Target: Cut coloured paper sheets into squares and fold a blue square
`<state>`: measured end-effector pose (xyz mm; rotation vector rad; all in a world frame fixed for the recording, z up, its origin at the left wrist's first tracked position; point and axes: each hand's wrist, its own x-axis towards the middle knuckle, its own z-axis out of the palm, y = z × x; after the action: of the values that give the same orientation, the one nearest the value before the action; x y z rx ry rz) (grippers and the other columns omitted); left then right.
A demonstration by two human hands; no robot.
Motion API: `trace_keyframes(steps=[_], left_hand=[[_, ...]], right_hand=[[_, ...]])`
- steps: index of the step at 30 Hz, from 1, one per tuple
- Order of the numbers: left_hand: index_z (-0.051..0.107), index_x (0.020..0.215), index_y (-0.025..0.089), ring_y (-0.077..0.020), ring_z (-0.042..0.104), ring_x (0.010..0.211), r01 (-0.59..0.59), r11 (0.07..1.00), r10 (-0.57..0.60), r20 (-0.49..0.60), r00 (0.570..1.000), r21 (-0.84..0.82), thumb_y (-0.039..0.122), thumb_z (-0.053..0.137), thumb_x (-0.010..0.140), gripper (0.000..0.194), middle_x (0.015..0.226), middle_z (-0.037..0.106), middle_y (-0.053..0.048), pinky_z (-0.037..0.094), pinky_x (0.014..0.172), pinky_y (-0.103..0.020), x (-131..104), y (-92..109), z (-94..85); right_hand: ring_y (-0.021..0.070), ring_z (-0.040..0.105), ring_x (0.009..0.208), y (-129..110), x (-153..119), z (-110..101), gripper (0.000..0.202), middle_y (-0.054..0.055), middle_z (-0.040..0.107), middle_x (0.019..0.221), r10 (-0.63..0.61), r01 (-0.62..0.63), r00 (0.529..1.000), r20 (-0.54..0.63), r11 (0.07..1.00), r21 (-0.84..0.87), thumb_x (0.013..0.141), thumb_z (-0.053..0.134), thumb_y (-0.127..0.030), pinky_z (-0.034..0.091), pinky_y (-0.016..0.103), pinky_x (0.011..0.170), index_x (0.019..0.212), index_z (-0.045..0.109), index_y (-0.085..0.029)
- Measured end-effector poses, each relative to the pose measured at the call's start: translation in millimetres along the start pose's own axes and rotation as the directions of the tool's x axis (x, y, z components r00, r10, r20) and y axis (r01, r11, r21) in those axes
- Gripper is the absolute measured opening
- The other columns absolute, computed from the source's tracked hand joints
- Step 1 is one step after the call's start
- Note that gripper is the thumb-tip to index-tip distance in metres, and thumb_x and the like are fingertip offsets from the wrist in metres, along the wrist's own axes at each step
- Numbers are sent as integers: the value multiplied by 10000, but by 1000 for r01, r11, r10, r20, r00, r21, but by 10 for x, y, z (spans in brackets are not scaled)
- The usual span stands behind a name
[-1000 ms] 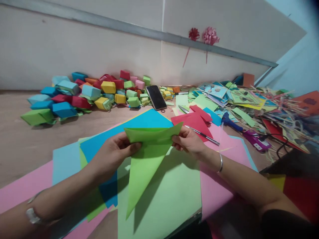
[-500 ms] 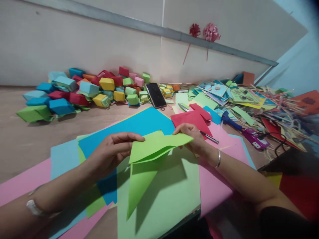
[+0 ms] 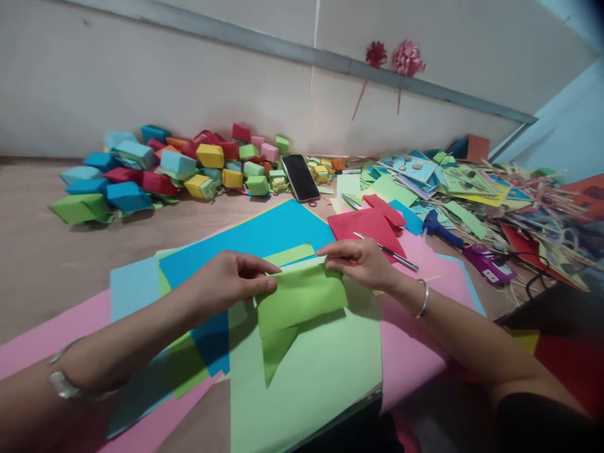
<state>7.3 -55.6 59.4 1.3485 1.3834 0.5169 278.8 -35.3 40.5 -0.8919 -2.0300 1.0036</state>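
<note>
A folded piece of bright green paper [image 3: 302, 299] hangs between my two hands, with a pointed flap trailing below its left part. My left hand [image 3: 231, 277] pinches its upper left corner between thumb and fingers. At the upper right edge, my right hand [image 3: 358, 261] grips the same paper, thumb in front. Beneath lies a pale green sheet [image 3: 321, 377], and a blue sheet [image 3: 278, 229] shows behind the hands. Beside my right hand, a pen [image 3: 396, 255] rests on red paper pieces [image 3: 365, 223].
Several small folded paper boxes [image 3: 174, 163] are heaped at the back left. Near them lies a phone [image 3: 301, 177]. A blue glue gun [image 3: 438, 228] and a purple power strip [image 3: 488, 264] sit to the right, before piled cards and sticks. Pink sheets [image 3: 410, 352] lie underneath.
The green paper has been turned so its broad face now points towards me, and it sits lower. My hands have tilted with it, keeping hold. The view has shifted slightly.
</note>
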Motion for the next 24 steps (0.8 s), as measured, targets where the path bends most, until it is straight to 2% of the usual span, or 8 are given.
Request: trace_keyframes(steps=[2,4,7,10,13,16,19,24], left_hand=[[751,691,196,-118,502,525,12,1000,-13,27,1000,21,480,807,467,366,557,648,14,357,504,-235,-6,2,9],[712,611,197,-116,502,530,-1,999,1,16,1000,34,465,796,461,319,538,633,20,355,516,-231,-23,13,35],[697,582,199,-130,516,538,-50,993,55,-45,997,107,482,764,484,307,523,631,15,365,524,-238,-64,35,83],[714,566,211,-145,535,537,-147,970,163,-68,984,195,532,731,538,323,535,663,-4,377,513,-245,-113,36,110],[746,571,232,-163,578,540,-228,950,243,-49,969,215,525,721,582,295,569,707,-19,416,519,-253,-146,14,101],[772,589,251,-182,616,533,-255,953,260,-13,965,165,483,736,586,234,561,717,-21,452,523,-264,-140,4,76],[770,566,261,-208,652,554,-216,973,211,62,975,81,450,764,541,191,560,729,-21,490,547,-282,-112,30,57],[777,582,274,-205,658,587,-182,983,174,173,969,31,428,780,531,162,600,748,-13,494,555,-271,-94,80,7]], right_hand=[[135,693,778,-35,36,-56,209,34,772,934,-67,73,997,46,988,-135,911,636,-305,518,251,705,1050,754,-204],[146,687,813,-122,114,-52,193,48,771,973,-58,98,988,141,951,-295,936,613,-266,490,255,721,1046,756,-200],[172,646,832,-338,289,132,170,67,752,931,107,121,929,353,815,-566,947,624,-284,388,250,651,964,758,-182],[160,570,741,-554,447,402,338,65,704,827,245,154,852,462,728,-668,1007,528,-370,257,263,574,832,721,-154],[127,485,650,-655,480,471,317,20,639,715,267,137,831,487,752,-645,992,558,-311,223,263,565,740,674,-158],[97,434,579,-639,363,277,258,-26,573,619,252,101,826,504,813,-573,942,631,-219,248,242,572,692,658,-159],[82,454,543,-579,179,31,234,-38,575,582,217,57,846,486,871,-488,918,644,-173,285,225,582,686,673,-157],[75,519,469,-504,-20,-77,262,-59,562,463,273,-103,848,455,926,-363,946,622,-270,338,201,560,726,713,-160]])
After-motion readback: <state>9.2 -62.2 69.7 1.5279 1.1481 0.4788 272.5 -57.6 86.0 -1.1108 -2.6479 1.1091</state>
